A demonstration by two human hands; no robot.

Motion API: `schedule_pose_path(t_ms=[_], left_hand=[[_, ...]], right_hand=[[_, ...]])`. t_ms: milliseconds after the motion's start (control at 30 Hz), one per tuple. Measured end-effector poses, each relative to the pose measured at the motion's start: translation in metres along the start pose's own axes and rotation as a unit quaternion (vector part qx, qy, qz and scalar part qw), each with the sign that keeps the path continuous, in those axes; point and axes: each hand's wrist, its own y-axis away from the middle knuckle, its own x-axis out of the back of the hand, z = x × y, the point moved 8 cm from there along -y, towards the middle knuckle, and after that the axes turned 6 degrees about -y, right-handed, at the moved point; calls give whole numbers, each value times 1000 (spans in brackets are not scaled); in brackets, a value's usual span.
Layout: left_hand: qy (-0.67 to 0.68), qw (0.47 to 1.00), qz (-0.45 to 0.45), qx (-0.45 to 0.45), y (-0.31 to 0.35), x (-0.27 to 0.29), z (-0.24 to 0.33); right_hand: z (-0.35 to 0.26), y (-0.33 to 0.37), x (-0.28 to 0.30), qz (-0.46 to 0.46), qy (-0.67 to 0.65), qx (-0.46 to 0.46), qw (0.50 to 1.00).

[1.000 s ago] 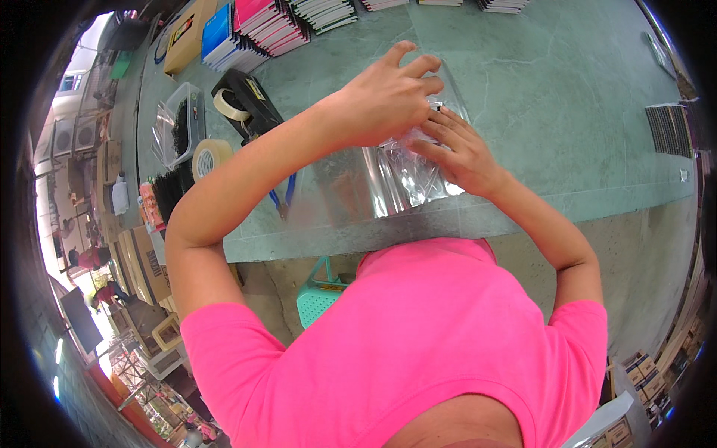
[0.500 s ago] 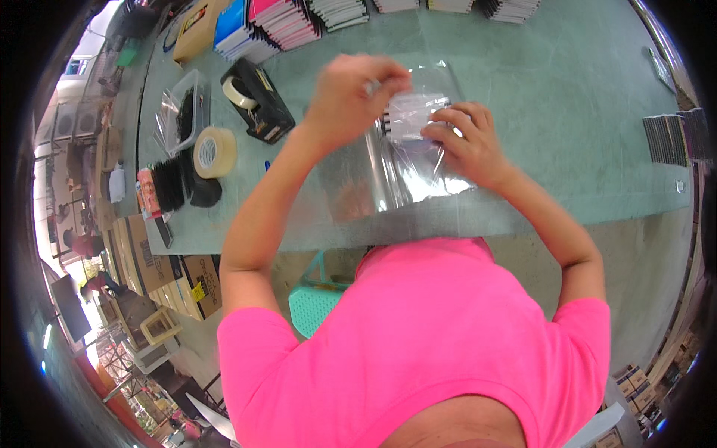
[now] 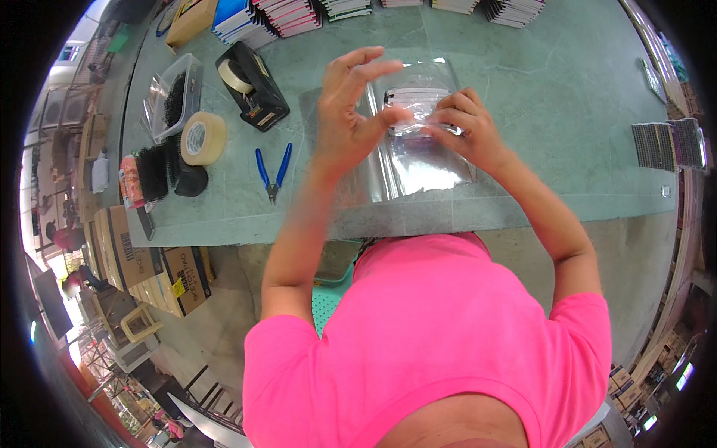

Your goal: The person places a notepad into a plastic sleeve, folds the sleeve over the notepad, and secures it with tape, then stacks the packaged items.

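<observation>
A sheet of clear plastic film [image 3: 429, 173] lies on the table in front of me, shiny and creased. Within its folds sits a small pad with a white face and a dark edge [image 3: 420, 97]; glare hides its details. My left hand [image 3: 351, 112] is beside the pad's left side with fingers spread apart, the thumb tip reaching the pad's near left edge. At the pad's right, my right hand [image 3: 472, 133] has its thumb and fingers closed together on the film.
Left of my arm are blue-handled nippers [image 3: 273, 173], a black tape dispenser [image 3: 254, 86], a wide tape roll [image 3: 203, 139] and a clear plastic box [image 3: 178, 93]. Stacked notebooks [image 3: 287, 16] line the far edge. Dark spiral-bound stacks [image 3: 657, 146] stand at the right.
My left hand has opened its fingers from a pinch, and its forearm has swung rightward, uncovering the nippers. The right hand stays at the film. The whole view has shifted slightly.
</observation>
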Motion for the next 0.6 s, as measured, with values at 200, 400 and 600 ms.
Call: schedule_pose_path(t_ms=[200,400,600], left_hand=[[62,982,-69,164,17,-36,-41],[88,938,-237,236,2,-54,-61],[-119,940,-319,-25,-35,-59,-21]], right_hand=[[8,-1,-5,19,-3,-47,999],[45,-3,-2,88,-138,-251,954],[58,-25,-7,-108,-177,-270,941]])
